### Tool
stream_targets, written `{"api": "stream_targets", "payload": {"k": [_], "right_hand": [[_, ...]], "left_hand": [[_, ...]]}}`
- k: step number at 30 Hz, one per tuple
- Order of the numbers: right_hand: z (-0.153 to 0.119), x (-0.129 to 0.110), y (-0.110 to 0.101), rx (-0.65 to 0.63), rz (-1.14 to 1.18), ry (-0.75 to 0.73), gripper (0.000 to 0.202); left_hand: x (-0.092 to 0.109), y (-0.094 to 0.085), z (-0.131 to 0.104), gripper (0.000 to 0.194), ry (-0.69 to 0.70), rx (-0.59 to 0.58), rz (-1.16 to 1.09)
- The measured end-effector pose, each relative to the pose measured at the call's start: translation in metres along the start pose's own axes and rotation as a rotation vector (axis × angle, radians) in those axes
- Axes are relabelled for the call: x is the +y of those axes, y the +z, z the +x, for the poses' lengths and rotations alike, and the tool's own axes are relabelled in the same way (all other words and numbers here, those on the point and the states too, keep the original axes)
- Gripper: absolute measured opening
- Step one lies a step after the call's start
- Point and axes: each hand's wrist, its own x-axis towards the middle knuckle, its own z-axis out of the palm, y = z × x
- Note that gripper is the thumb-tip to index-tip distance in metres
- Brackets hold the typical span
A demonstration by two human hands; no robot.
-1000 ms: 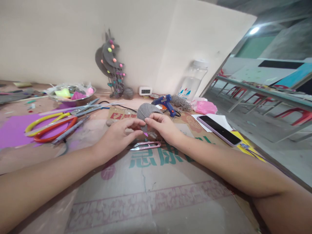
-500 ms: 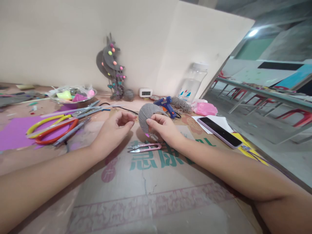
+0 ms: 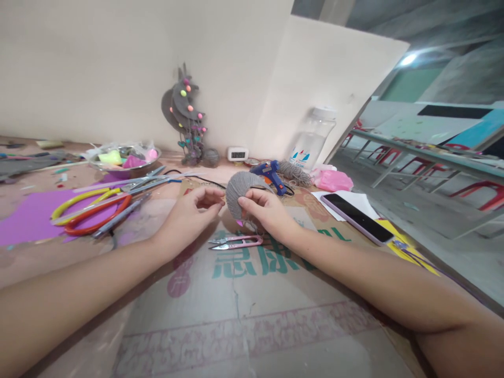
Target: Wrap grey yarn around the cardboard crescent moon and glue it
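Observation:
My right hand (image 3: 265, 210) grips a grey yarn-wrapped crescent (image 3: 237, 191) by its lower right part, thumb in front. Just left of the crescent is my left hand (image 3: 197, 212), its thumb and fingers pinched close together; whatever may be between the fingertips is too small to make out. Loose grey yarn and a bit of pink show below the crescent. Pink-handled thread snips (image 3: 240, 241) lie on the printed cardboard (image 3: 189, 325) under the hands.
Behind my right hand are a blue glue gun (image 3: 271, 176), a yarn bundle and a bottle (image 3: 313, 137). A phone (image 3: 356, 218) lies right. Scissors (image 3: 98, 210), purple sheet and a bowl (image 3: 122, 163) sit left. A decorated grey moon (image 3: 181, 107) leans on the wall.
The view has shifted slightly, so the scene sits a little lower and further right. My left hand's fingertips are now nearer the crescent's left edge. My right hand keeps its grip.

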Motion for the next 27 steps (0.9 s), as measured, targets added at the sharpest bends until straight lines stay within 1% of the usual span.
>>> {"api": "stream_targets", "payload": {"k": [4,9,13,17,22,27], "right_hand": [[0.0,-0.002,0.0,0.006,-0.023,0.013,0.025],[-0.002,-0.003,0.0,0.0,-0.012,0.018,0.025],[-0.002,-0.003,0.001,-0.006,-0.035,0.02,0.025],[-0.002,-0.002,0.001,-0.006,-0.049,0.011,0.026],[-0.001,-0.001,0.001,-0.012,-0.07,-0.01,0.026],[-0.002,0.001,0.002,-0.005,-0.146,-0.056,0.026]], "left_hand": [[0.002,-0.001,-0.001,0.021,-0.028,0.02,0.082],[-0.002,-0.001,-0.001,0.018,0.007,-0.003,0.119],[-0.008,-0.001,0.001,0.016,0.043,0.006,0.092],[-0.008,-0.001,0.001,0.015,0.031,0.021,0.051],[-0.003,-0.003,0.0,0.022,0.001,-0.04,0.025],[0.002,-0.004,-0.001,0.029,-0.02,-0.082,0.158]]}}
